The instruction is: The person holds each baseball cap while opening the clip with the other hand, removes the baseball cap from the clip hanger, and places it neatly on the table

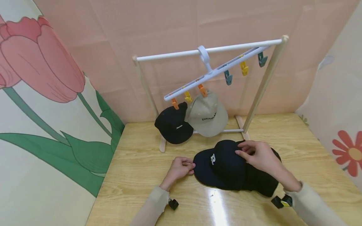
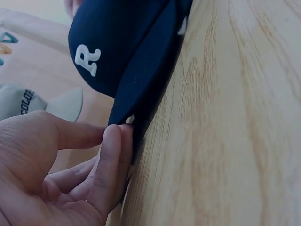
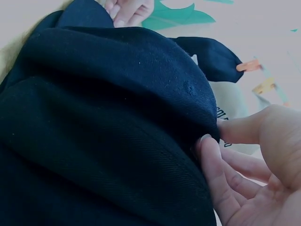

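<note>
A navy baseball cap (image 1: pixel 226 163) with a white letter R lies on the table, its brim toward the left. More black cap fabric (image 1: pixel 261 180) spreads out under and behind it on the right. My left hand (image 1: pixel 180 169) pinches the front edge of the brim (image 2: pixel 141 80) between thumb and fingers. With thumb and fingertips my right hand (image 1: pixel 258 155) pinches the crown fabric (image 3: pixel 141 70) near its top. Behind them, a black cap (image 1: pixel 172 125) and a beige cap (image 1: pixel 207 116) with dark lettering hang from orange clips (image 1: pixel 202 90).
A white clip hanger (image 1: pixel 209 74) hooks over the rack's top bar (image 1: pixel 240 46) and tilts down to the left. Yellow and teal clips (image 1: pixel 228 78) on it hold nothing. Wooden posts (image 1: pixel 264 84) support the rack on the table (image 1: pixel 135 179). Printed cloth stands around the table.
</note>
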The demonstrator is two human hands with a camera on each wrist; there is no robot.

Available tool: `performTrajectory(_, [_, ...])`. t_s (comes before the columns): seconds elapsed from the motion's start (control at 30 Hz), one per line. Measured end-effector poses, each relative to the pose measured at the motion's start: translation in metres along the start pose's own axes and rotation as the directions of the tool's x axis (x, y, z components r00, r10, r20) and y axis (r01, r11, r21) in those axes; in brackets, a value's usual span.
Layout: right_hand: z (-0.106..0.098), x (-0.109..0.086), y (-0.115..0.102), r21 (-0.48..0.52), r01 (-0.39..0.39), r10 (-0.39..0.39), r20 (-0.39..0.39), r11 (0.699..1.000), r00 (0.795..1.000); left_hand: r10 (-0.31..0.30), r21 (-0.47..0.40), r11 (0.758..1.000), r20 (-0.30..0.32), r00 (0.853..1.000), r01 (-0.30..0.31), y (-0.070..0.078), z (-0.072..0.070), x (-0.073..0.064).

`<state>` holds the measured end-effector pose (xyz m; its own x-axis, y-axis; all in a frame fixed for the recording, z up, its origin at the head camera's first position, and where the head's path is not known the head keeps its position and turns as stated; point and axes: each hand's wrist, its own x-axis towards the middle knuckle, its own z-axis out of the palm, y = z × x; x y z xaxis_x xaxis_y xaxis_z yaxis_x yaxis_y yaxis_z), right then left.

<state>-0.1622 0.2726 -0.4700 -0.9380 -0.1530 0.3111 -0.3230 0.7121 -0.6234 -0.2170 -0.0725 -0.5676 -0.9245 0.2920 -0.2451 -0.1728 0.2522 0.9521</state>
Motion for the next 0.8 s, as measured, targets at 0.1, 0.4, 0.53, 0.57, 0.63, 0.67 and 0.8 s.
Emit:
performTrajectory(0.1, [0.0003,0.0018,0.0007,-0.023,0.010,-0.010,0.012,1.000,1.000,0.007,0.009,1.000,0.002,1.000,-0.007,0.0006,-0.0013,-0.0001])
performTrajectory(0.4, [-0.0010,0.0040,-0.0005,-0.011,0.043,-0.043,0.010,0.999,0.999,-0.007,0.023,1.000,-0.004,1.000,0.007,0.0027,-0.0036,0.0000])
performTrajectory(0.53, [-0.0024,0.0045,-0.0006,0.009,0.039,-0.039,0.022,0.999,0.999,-0.025,0.031,0.999,-0.001,1.000,0.025,0.0033,-0.0045,-0.0005])
performTrajectory(0.57, [-0.0026,0.0047,-0.0006,0.008,0.037,-0.037,0.023,0.999,0.999,-0.026,0.035,0.999,-0.002,1.000,0.026,0.0032,-0.0048,-0.0006])
performTrajectory(0.63, [-0.0028,0.0054,0.0001,0.005,0.035,-0.035,0.021,0.999,0.999,-0.026,0.040,0.999,-0.005,1.000,0.027,0.0031,-0.0053,-0.0007])
performTrajectory(0.67, [-0.0026,0.0058,0.0005,0.002,0.037,-0.037,0.018,0.999,0.999,-0.024,0.043,0.999,-0.007,1.000,0.024,0.0030,-0.0056,-0.0006])
performTrajectory(0.8, [-0.0029,0.0062,0.0018,0.006,0.050,-0.050,-0.004,0.999,0.999,-0.007,0.047,0.999,-0.012,1.000,0.007,0.0030,-0.0069,-0.0009])
